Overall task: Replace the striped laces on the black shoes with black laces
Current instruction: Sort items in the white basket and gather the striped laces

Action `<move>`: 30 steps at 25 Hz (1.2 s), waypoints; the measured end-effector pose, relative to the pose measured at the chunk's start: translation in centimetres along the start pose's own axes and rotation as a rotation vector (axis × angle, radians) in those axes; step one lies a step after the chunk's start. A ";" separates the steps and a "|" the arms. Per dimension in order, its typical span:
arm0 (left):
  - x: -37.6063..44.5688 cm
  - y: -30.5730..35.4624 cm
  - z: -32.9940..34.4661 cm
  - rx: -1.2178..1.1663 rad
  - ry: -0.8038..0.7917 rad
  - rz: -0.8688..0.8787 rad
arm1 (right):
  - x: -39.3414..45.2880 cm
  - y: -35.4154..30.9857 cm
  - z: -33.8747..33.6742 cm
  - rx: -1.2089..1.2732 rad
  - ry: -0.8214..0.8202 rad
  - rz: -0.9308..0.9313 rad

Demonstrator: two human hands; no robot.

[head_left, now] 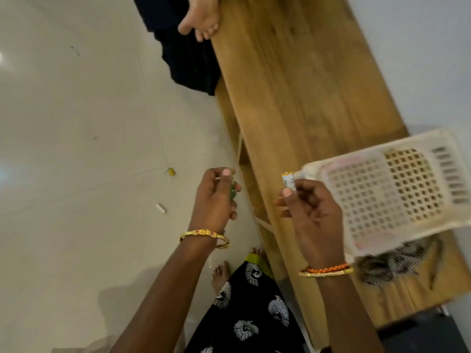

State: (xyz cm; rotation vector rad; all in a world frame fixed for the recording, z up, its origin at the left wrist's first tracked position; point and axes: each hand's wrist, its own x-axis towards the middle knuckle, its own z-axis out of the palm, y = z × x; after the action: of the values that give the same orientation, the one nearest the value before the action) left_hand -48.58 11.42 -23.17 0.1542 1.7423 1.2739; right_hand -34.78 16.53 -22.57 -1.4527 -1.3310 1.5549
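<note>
No black shoes and no laces, striped or black, show anywhere here, so the lacing itself has not begun. The person stands at the long wooden surface [293, 98], both hands raised near its front edge. The right hand [311, 212] pinches a small white cylindrical battery with a yellow tip [288, 181] between thumb and curled fingers [288, 192], just beside the near corner of a cream perforated plastic basket [397, 189] that sits on the surface. The left hand [214, 197], out over the pale tiled floor [76, 149] beside the surface, has its fingers curled round a small green object [233, 192]; what it is I cannot tell. A small white cylinder [160, 208] and a tiny yellow thing [171, 171] lie on the floor, well apart from the surface. To do this well, I judge both hands should first put these bits down in the basket, then fetch the shoes.
</note>
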 end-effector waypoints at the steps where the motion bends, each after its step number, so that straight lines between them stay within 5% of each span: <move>1: -0.9 0.7 2.2 -0.034 -0.062 -0.055 | -0.1 -0.6 -2.1 -0.060 0.090 -0.036; 6: -4.7 1.7 14.3 0.181 -0.246 -0.036 | 0.8 -0.4 -12.6 -0.476 0.419 -0.116; 9: -4.9 1.6 18.7 0.410 -0.204 0.080 | 2.8 0.4 -16.1 -0.561 0.458 -0.113; 12: -5.0 2.5 22.7 0.375 -0.241 0.102 | 5.0 0.3 -19.0 -0.626 0.459 -0.133; 18: -0.9 4.7 28.6 0.799 -0.339 0.215 | 6.5 0.6 -21.0 -0.910 0.035 0.074; 20: 0.6 4.6 29.6 0.999 -0.386 0.205 | 6.0 0.9 -20.7 -0.968 0.006 0.076; 25: 1.9 3.6 32.0 0.600 -0.315 0.031 | 7.3 0.7 -22.1 -0.711 0.355 -0.007; 30: 2.0 2.7 34.5 0.643 -0.371 0.062 | 8.9 0.7 -23.0 -0.645 0.458 0.009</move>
State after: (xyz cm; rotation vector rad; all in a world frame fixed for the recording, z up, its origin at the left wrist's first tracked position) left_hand -25.47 37.21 -22.82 0.7682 1.7622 0.6295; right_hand -14.31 30.33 -23.56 -2.0398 -1.5962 0.7283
